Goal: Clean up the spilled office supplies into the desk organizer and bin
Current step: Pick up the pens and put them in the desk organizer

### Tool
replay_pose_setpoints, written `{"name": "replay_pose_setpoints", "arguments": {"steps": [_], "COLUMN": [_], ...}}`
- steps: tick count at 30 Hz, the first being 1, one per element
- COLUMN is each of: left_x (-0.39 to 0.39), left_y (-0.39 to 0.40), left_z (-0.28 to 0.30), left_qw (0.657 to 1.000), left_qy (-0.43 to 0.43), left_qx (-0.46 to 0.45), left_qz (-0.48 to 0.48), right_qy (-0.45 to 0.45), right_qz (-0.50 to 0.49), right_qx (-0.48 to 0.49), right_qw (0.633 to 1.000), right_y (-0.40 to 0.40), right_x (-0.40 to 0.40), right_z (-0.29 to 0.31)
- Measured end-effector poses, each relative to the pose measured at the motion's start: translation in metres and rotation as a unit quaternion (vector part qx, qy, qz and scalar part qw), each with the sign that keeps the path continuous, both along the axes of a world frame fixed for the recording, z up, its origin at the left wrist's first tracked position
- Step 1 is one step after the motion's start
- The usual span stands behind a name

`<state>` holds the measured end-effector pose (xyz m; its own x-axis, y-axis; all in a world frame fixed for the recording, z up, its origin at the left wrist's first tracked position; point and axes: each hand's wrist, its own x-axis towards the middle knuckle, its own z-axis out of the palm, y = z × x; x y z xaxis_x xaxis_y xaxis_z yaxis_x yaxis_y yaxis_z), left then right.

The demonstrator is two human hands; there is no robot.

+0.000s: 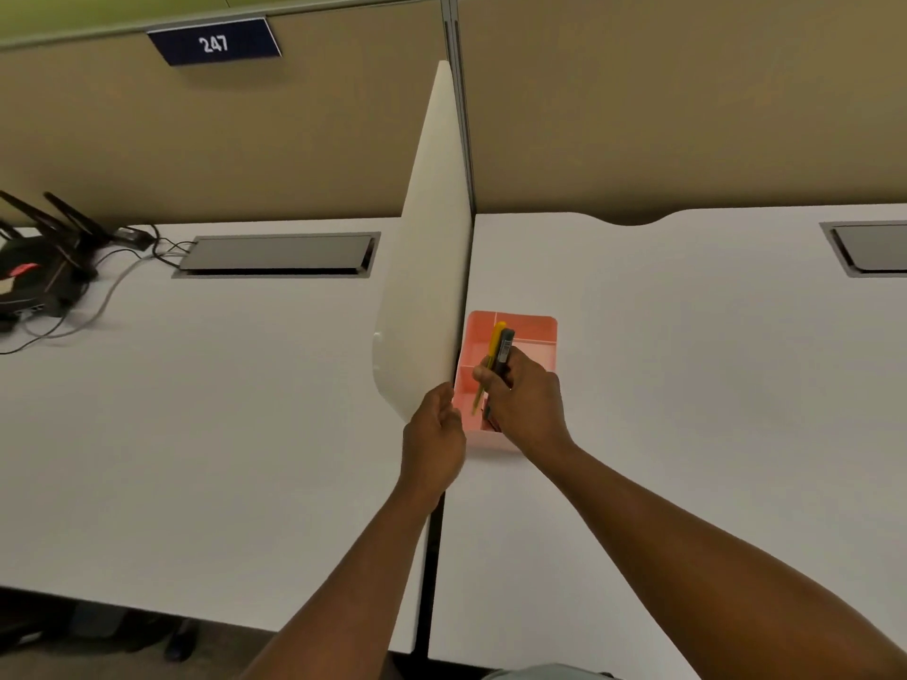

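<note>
Yellow plastic pen [494, 349] and dark grey marker [505, 353] point away, tilted upright over the pink compartmented plastic organizer [535, 336] on the white counter [687, 365]. Right hand [527, 404] grip closed around both. Left hand [434, 446] fingers curled, touching the cream divider panel [432, 267] edge.

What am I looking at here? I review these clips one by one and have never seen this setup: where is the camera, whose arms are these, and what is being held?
There is no machine here. A person wears one wide-angle camera on the head, looking forward and down, so both bare arms reach in from below. The right hand grips a yellow pen and a dark pen together above a pink desk organizer with compartments, which sits on the white desk beside a white divider panel. The left hand is at the panel's near edge. Far left lie a black router and its cables.
</note>
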<state>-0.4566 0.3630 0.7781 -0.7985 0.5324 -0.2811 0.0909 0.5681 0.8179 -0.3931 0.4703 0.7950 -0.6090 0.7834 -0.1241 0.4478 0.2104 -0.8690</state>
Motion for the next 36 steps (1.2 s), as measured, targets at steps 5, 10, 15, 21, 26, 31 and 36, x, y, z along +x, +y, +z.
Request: {"name": "replay_pose_setpoints", "arguments": {"steps": [5, 10, 15, 21, 26, 31, 36], "left_x": [0.007, 0.009, 0.009, 0.009, 0.013, 0.018, 0.023], "left_y": [-0.013, -0.012, -0.013, -0.013, -0.013, -0.011, -0.038], "left_z": [-0.004, -0.002, -0.001, -0.004, 0.0, 0.012, 0.016], "left_qw": [0.999, 0.999, 0.998, 0.998, 0.999, 0.989, 0.953], "left_qy": [-0.018, -0.033, -0.042, -0.054, 0.0, 0.109, 0.22], "left_qx": [-0.017, -0.038, -0.034, -0.033, -0.034, -0.047, -0.088], "left_qz": [0.022, 0.019, 0.014, 0.017, -0.014, -0.09, -0.19], "right_qy": [-0.045, -0.142, -0.218, -0.239, -0.179, -0.109, -0.1], "right_qz": [0.011, 0.045, 0.048, 0.063, 0.083, 0.13, 0.084], "right_qx": [0.044, 0.073, 0.025, 0.049, 0.104, 0.144, 0.265], "right_qw": [0.998, 0.986, 0.975, 0.968, 0.975, 0.975, 0.955], "right_y": [-0.008, -0.003, 0.009, 0.014, 0.002, -0.015, -0.032], "right_x": [-0.03, -0.049, -0.059, -0.063, -0.052, -0.026, 0.024], "right_z": [-0.014, -0.039, -0.042, -0.032, -0.019, -0.004, -0.007]}}
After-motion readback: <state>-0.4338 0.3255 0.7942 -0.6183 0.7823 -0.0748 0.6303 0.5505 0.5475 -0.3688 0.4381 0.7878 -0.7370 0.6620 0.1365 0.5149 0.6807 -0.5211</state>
